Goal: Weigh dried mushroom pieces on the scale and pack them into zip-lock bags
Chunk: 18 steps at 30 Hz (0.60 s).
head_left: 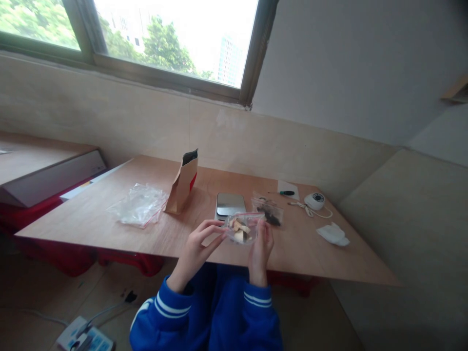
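Observation:
A small clear zip bag (pixel 252 234) with a red seal line is held up over the table's front edge. Pale, cream-and-brown dried pieces (pixel 239 230) lie inside it. My left hand (pixel 199 247) pinches the bag's left edge between fingers and thumb. At the opposite edge, my right hand (pixel 261 247) grips the bag with its fingers curled. Just behind the bag sits a digital scale (pixel 230 204) with a shiny plate, partly covered by the bag. Another zip bag (pixel 270 212) with dark pieces lies to the right of the scale.
A brown paper pouch (pixel 181 187) stands left of the scale, beside a heap of clear plastic bags (pixel 139 204). Rightward lie a screwdriver (pixel 287 193), a white dome camera (pixel 314 201) with its cable, and a crumpled white tissue (pixel 333 234). A power strip (pixel 86 335) rests on the floor.

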{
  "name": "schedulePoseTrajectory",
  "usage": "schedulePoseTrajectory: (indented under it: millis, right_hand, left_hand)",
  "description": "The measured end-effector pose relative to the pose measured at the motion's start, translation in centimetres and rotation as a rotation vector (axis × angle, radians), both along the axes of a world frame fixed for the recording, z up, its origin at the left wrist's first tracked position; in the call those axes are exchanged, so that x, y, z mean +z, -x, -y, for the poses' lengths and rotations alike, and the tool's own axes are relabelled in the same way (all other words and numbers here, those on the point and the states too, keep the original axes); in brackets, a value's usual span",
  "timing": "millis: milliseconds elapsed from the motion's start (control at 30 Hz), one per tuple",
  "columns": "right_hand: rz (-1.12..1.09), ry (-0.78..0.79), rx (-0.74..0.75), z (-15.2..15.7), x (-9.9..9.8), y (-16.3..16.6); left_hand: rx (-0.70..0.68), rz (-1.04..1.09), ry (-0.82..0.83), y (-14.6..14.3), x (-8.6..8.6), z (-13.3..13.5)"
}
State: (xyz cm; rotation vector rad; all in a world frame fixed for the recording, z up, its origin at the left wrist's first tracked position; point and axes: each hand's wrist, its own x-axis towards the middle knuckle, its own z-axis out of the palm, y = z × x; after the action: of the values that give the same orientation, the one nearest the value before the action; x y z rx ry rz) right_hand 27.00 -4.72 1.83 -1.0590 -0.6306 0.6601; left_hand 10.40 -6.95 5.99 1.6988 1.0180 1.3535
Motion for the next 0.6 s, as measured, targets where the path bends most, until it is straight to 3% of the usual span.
schedulePoseTrajectory:
  millis: [200,400,500,600]
  right_hand:
    - [0.081,0.006,0.049,0.1,-0.7,0.0]
    - [0.054,-0.040,0.125,0.4,-0.1,0.0]
    - [0.019,-0.094,0.197,0.6,0.2,-0.1]
    - [0.017,-0.089,0.246,0.9,0.3,-0.4]
  left_hand:
    - [0.174,0.073,-0.033,0.6,0.4,0.4]
    - [0.297,0.167,-0.054,0.7,0.6,0.5]
    - [0.309,0.229,-0.063,0.1,0.5,0.6]
    - [0.294,0.435,0.004,-0.5,0.2,0.6]
